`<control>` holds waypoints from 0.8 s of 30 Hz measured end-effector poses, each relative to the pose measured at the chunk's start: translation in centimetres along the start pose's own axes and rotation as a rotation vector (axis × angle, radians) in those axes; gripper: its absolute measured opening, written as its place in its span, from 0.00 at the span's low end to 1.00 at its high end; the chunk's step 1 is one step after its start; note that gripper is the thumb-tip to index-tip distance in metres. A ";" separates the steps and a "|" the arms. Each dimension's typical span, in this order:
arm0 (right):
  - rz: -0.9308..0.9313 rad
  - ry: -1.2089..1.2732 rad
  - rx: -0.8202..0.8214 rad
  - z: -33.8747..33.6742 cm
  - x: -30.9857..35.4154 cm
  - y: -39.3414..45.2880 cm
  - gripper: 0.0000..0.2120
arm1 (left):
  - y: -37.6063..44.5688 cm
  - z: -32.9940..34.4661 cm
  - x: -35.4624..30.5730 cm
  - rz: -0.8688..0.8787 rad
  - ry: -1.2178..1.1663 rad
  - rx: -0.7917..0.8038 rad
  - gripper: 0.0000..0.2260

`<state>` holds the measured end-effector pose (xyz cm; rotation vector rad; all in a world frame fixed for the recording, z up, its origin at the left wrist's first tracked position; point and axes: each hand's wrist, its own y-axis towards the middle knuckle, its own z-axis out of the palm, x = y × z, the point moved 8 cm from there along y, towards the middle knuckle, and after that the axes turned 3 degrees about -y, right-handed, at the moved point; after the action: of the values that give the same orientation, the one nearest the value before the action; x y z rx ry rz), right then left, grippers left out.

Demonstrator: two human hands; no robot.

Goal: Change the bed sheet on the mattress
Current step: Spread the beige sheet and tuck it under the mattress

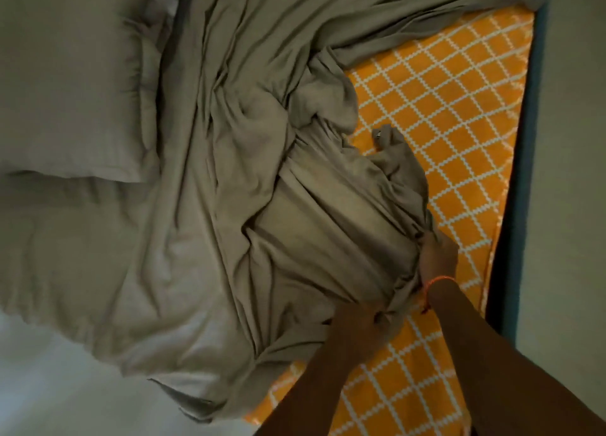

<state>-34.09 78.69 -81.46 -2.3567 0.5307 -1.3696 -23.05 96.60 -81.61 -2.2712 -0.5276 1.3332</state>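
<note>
Here the grey bed sheet [262, 173] lies bunched over the orange checked mattress [442, 114], heaped toward nine o'clock. The right hand [437, 255] and left hand [367, 327] both grip its gathered edge, fingers curled into cloth.

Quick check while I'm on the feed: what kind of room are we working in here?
Most likely a bedroom. Both hands, left hand and right hand, bunch a grey-beige sheet over an orange lattice-patterned mattress, with pillows stacked alongside.
</note>
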 end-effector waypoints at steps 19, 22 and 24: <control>-0.060 -0.381 0.195 -11.3 -16.1 -19.4 0.23 | -17.4 12.5 0.7 -0.374 -0.377 -0.120 0.07; -0.129 -0.533 0.356 -12.2 -19.7 -23.1 0.03 | -18.2 9.4 -0.4 -0.251 -0.288 -0.671 0.06; -0.193 -0.618 0.581 -11.5 -21.4 -24.3 0.06 | -16.9 9.1 -1.8 -0.227 -0.173 -0.698 0.23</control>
<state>-50.68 108.78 -80.17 -2.1873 -0.2471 -0.6538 -33.55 111.26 -74.81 -2.5070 -1.4539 1.3763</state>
